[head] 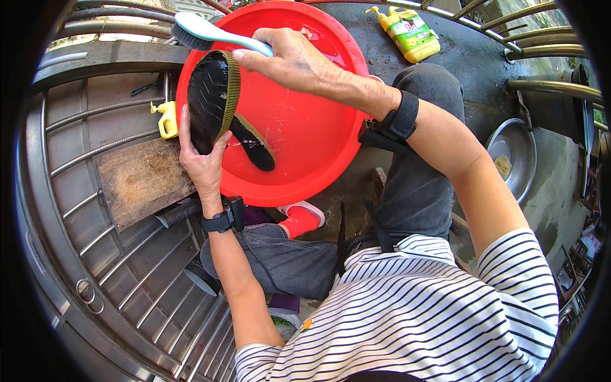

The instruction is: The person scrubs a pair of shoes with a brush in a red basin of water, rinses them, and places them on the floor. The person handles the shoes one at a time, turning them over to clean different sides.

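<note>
My left hand [198, 160] grips one end of a black shoe sole or slipper [205, 95] with an olive ribbed edge, held up over the left rim of a red plastic basin [296, 129]. In my right hand [296, 59] is the pale blue handle of a scrubbing brush [205, 31]. Its dark bristles face down, just above the far end of the held piece; whether they touch I cannot tell. A second black piece of footwear [255, 145] lies in the basin, partly hidden behind the first.
A yellow detergent jug [410, 36] rests on the wet floor beyond the basin. Left of it are a small yellow pump bottle [167, 119], a wooden board [145, 181] and metal bars [105, 150]. A metal bowl [513, 160] sits at the right.
</note>
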Motion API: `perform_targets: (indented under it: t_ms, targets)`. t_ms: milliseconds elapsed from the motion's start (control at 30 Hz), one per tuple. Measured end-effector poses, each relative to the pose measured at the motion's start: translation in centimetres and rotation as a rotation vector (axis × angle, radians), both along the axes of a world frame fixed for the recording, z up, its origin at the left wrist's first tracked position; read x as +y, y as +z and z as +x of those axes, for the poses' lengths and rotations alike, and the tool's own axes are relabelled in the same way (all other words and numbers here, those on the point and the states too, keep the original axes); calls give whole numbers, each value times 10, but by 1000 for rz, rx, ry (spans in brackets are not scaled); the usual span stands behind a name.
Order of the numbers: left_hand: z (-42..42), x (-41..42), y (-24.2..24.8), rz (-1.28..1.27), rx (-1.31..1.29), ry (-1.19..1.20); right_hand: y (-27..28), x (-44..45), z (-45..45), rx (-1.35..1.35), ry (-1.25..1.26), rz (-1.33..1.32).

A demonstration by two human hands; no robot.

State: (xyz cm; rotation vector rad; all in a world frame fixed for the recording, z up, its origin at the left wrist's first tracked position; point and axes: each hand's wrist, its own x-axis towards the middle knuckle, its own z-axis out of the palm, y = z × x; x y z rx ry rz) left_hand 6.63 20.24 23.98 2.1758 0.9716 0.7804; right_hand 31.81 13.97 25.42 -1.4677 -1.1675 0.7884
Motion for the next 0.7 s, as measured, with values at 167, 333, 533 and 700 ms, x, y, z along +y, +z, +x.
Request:
perform_targets:
  t_ms: [167,333,533,700]
  targets:
    - [-9,3,-9,-194,-133,60,-5,0,-3,-110,41,-14]
    - [-5,-4,-18,-1109,-521,247,-17,6,-5,-267,89,122]
    - [3,-32,-9,-1631,-595,187,-30,6,-5,-391,203,193]
    - [1,-43,-3,-1942,-568,73,-31,-2,-5,-167,626,-71]
